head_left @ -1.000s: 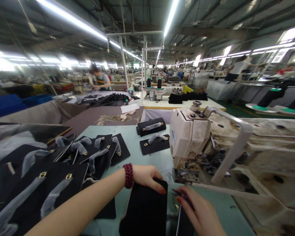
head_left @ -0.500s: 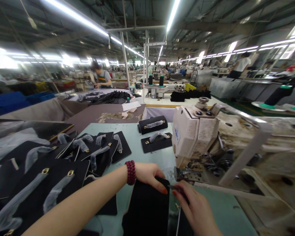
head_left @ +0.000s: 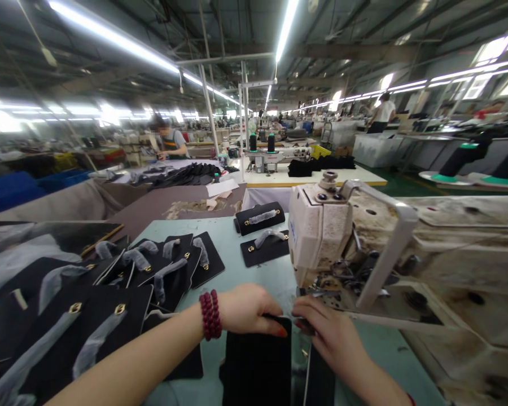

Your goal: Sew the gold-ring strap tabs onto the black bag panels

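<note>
My left hand (head_left: 252, 311), a dark red bead bracelet at its wrist, pinches the top edge of a black bag panel (head_left: 258, 366) between thumb and fingers. Just right of that panel's upper corner, my right hand (head_left: 332, 332) is closed on a small dark tool (head_left: 305, 326). Its fingers cover most of the tool, so the exact kind stays unclear. Below the right hand lies another black piece (head_left: 320, 375) with a pale edge. The needle area of a worn white sewing machine (head_left: 317, 231) stands just beyond my right fingers.
Several black panels (head_left: 122, 332) with plastic-wrapped handles and gold fittings overlap on the left of the green tabletop (head_left: 232, 282). Behind my hands lie a black panel (head_left: 265, 251) and a rolled black piece (head_left: 260, 219), both with wrapped handles. A co-worker (head_left: 169, 141) is at a farther table.
My right hand has moved up and slightly left, closer to the machine's needle area, and the tool's thin tip no longer shows. My left hand still grips the panel. The view has shifted slightly.
</note>
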### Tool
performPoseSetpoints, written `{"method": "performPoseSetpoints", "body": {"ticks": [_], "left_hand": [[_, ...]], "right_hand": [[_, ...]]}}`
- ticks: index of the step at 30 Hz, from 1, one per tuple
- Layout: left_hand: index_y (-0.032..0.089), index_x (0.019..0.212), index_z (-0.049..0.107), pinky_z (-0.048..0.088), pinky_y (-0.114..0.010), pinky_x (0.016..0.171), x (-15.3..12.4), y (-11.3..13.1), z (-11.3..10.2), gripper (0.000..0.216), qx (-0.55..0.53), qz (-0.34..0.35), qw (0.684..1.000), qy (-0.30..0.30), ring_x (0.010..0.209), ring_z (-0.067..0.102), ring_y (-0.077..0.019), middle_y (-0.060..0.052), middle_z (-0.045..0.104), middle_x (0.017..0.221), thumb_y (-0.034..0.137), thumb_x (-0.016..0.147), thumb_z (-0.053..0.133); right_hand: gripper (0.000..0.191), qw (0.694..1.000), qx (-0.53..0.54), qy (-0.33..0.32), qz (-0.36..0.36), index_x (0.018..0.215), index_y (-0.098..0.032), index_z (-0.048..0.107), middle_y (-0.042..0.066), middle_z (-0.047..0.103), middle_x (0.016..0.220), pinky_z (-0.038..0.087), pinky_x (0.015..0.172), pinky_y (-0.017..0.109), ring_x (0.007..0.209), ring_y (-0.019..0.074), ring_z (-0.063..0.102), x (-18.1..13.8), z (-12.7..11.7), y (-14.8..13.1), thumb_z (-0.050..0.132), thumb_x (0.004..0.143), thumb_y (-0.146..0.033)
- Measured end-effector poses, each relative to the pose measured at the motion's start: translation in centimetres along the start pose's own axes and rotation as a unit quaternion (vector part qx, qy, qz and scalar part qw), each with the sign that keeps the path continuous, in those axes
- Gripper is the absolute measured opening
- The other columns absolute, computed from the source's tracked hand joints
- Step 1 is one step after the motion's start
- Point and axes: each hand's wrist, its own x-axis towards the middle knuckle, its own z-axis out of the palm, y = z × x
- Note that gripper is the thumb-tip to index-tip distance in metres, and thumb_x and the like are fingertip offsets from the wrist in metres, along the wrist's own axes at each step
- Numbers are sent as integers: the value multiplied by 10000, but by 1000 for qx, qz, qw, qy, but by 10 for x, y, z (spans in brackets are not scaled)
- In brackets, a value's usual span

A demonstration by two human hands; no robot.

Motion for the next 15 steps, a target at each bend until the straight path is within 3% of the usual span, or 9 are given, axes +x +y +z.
{"method": "performPoseSetpoints", "body": {"ticks": [3,7,12,15], "left_hand": [[189,698,651,333,-229,501,-13,10,2,316,68,26,997,31,548,542,-122,10,625,596,407,909,560],[193,858,668,402,-242,573,-34,22,7,290,130,38,988,67,625,628,-149,-19,690,681,357,965,455],[215,912,647,462,-256,638,-70,42,6,283,118,68,984,116,641,645,-156,-18,697,685,352,980,409],[228,936,633,493,-246,707,-97,54,0,272,98,69,977,176,642,652,-147,-20,713,702,342,986,392]], "right_hand": [[264,1000,6,-12,13,821,-183,559,28,602,780,427,582,223,681,147,596,0,3,1,362,775,-13],[255,997,-65,26,-26,765,-177,541,22,559,714,353,560,232,638,141,544,-3,10,0,359,841,-15],[281,990,-115,55,-58,736,-171,553,30,559,688,335,539,253,614,162,525,-4,19,5,372,934,-88],[253,990,-118,67,-38,752,-166,558,37,573,700,393,556,244,640,166,563,-1,19,4,378,878,-39]]}}
